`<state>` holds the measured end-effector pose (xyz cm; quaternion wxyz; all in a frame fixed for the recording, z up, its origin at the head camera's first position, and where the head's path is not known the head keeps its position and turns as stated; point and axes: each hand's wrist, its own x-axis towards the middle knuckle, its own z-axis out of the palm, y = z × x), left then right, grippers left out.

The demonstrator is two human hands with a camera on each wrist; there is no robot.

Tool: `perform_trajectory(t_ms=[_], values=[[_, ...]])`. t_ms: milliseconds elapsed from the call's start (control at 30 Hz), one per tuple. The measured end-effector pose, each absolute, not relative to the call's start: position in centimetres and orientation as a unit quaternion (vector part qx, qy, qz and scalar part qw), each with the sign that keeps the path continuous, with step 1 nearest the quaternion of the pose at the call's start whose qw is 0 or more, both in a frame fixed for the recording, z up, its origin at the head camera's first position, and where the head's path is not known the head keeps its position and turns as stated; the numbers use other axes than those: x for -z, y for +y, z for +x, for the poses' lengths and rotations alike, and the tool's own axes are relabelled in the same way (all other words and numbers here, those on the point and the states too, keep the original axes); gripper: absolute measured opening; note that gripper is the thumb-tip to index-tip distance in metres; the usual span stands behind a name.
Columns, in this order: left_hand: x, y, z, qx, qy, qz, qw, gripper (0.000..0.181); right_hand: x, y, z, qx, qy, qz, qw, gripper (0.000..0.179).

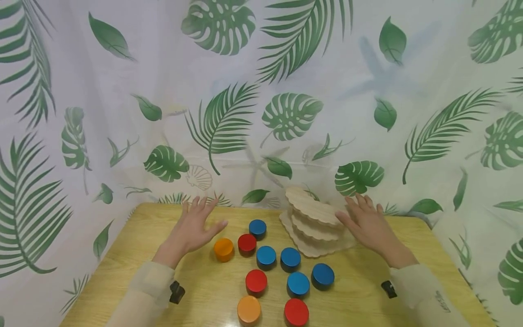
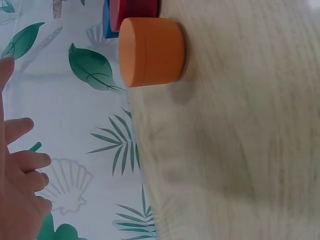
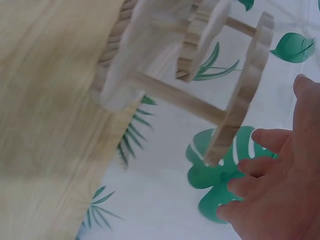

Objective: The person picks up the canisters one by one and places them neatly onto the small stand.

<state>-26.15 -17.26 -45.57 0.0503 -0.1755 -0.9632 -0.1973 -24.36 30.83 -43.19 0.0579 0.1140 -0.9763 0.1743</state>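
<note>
Wooden three-tier stand [image 1: 314, 227] is at the back of the counter [image 1: 204, 290], right of centre. From the head view the upper tiers cover much of the base, and the posts [image 3: 175, 97] only show in the right wrist view, where part of the stand runs off the top edge and looks soft. Can't see its far side.

Right hand [image 1: 373, 227] is empty, fingers extended, thumb toward the stand. It overlaps the stand's edge in the head view, but right wrist shows cloth between fingertips and top tier, so just beside it.

Left hand [image 1: 196, 227] is empty too, fingers spread, held near the left orange block [image 1: 224, 250]. Left wrist view crops most of that hand at the frame edge.

Ten short round blocks on the counter: five blue, three red, two orange. Front orange block [image 1: 249, 310] and front red block [image 1: 296, 312] sit right at the bottom frame edge. In left wrist, the back red block [image 2: 137, 12] is cropped and hides most of the back blue block [image 2: 109, 22].

Blocks fill the space between the hands, in front and left of the stand. Leaf-print cloth [image 1: 343, 68] hangs behind. Sleeve lettering [image 1: 442, 301] is too small to read.
</note>
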Motion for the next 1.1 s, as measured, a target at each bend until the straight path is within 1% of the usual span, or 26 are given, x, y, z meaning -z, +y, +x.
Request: perform_trajectory(t_ms=[500, 733, 967, 1100], values=[[48.5, -17.7, -24.4, 0.254, -0.951, -0.174, 0.028, 0.082, 45.4, 33.4, -23.6, -0.188, -0.977, 0.096, 0.045, 0.083], [49.9, -18.0, -23.9, 0.262, -0.952, -0.16, 0.008, 0.081, 46.2, 34.2, -23.6, -0.193, -0.976, 0.09, 0.045, 0.083], [51.6, -18.3, -23.5, 0.291, -0.944, -0.155, 0.006, 0.082, 46.1, 34.1, -23.5, -0.196, -0.975, 0.091, 0.045, 0.083], [52.3, -18.1, -23.2, 0.327, -0.934, -0.142, 0.019, 0.082, 46.2, 34.1, -23.5, -0.199, -0.975, 0.091, 0.042, 0.083]])
